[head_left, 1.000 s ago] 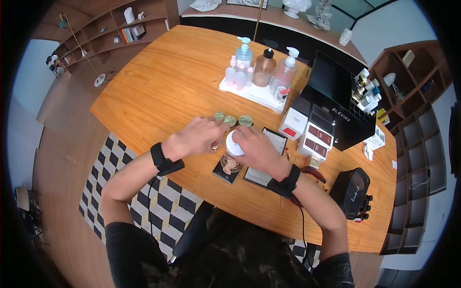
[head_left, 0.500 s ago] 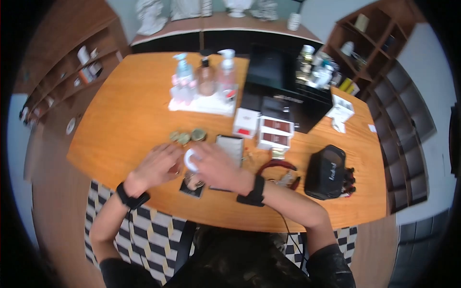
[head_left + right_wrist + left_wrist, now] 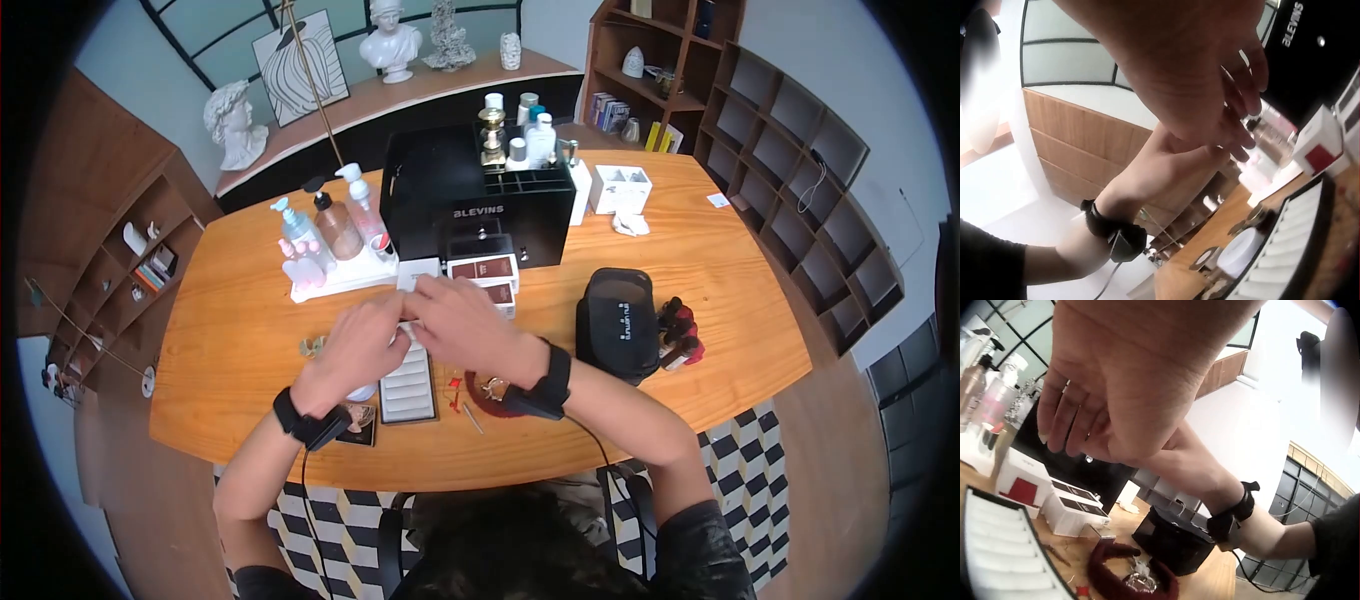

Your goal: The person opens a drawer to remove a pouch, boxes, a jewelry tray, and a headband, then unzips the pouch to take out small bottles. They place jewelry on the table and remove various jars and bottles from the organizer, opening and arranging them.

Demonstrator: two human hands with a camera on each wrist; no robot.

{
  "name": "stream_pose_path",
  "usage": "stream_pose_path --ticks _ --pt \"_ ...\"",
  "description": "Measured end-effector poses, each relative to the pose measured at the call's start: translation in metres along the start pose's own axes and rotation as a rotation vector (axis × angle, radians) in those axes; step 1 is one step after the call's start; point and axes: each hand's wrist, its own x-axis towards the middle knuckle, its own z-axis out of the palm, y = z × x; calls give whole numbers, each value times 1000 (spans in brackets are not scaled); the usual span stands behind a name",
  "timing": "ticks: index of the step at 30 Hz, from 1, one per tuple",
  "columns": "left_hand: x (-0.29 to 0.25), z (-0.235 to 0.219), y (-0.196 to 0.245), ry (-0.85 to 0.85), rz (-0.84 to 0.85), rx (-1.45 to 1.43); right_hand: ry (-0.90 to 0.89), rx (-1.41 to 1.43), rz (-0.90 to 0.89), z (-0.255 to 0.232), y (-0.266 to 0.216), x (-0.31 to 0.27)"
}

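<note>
As my left hand and right hand meet, fingers loosely bent, nothing visibly held, fingertip work calls for steadiness.

One curved wooden table is holding three tall pump bottles on one white tray; one glossy black box lettered BLEVINS, one black zipped case, one dark-red curved band, one white ribbed insert in a black frame and one round white-topped jar are lying there too; two white sculpted busts and one framed black-and-white line drawing are standing behind; several bottles are crowding the box, too closely packed for counting.
</note>
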Motion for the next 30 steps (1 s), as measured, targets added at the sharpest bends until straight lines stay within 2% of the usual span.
stream_pose_path --ticks 4,6,8,10,12,13,17,21,23,26,30 --pt "78 5 18 37 123 49 26 -200 51 -58 50 1" --pt "118 7 27 108 146 -108 49 -230 165 -85 83 1" --pt "157 7 36 121 -9 -159 55 -262 289 -110 115 2" --pt "197 15 19 210 -84 -190 31 -270 465 -133 148 4" --pt "229 17 7 308 -124 -160 76 -258 508 -149 175 8" --pt "242 16 0 303 -160 -137 113 -240 540 -153 184 12" --pt "270 20 -23 288 -170 -162 157 -277 512 -144 206 39" --pt "286 20 -25 291 -88 -188 85 -395 412 -126 201 65" --pt "293 27 -31 318 -5 -168 77 -440 389 -113 214 69" --pt "301 32 -39 268 -7 -226 98 -524 344 -103 224 70" --pt "291 27 -26 342 60 -205 184 -355 320 -115 214 72"
